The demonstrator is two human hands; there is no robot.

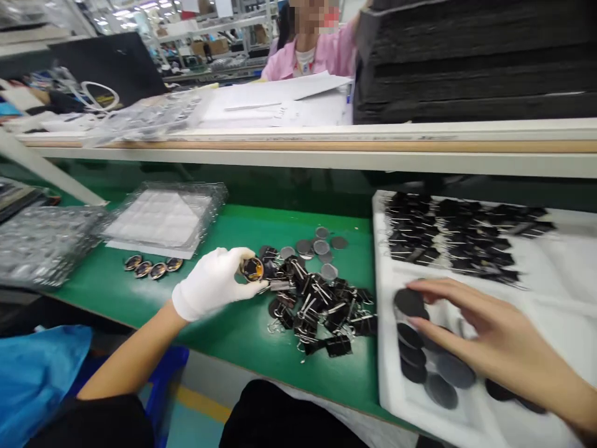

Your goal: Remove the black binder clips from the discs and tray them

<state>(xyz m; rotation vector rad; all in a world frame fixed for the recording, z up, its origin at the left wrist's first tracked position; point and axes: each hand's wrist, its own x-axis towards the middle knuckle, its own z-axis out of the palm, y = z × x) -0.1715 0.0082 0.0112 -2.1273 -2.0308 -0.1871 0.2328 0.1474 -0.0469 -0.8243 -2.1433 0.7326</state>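
My left hand (212, 283), in a white glove, pinches a small round black-and-gold part (252, 269) just left of a pile of black binder clips (317, 311) on the green mat. My bare right hand (485, 333) reaches into a white foam tray (387, 386). Its fingertips touch a dark round disc (409, 302) at the top of several similar discs (433, 373). The fingers are stretched out and slightly curved over the discs.
Several finished round parts (153, 266) lie in a row beside clear plastic trays (163, 214). Grey discs (319, 246) sit behind the clips. More black clips (448, 239) fill the tray's far section. A raised shelf (326, 152) carries papers and black foam stacks (476, 62); a person in pink sits beyond.
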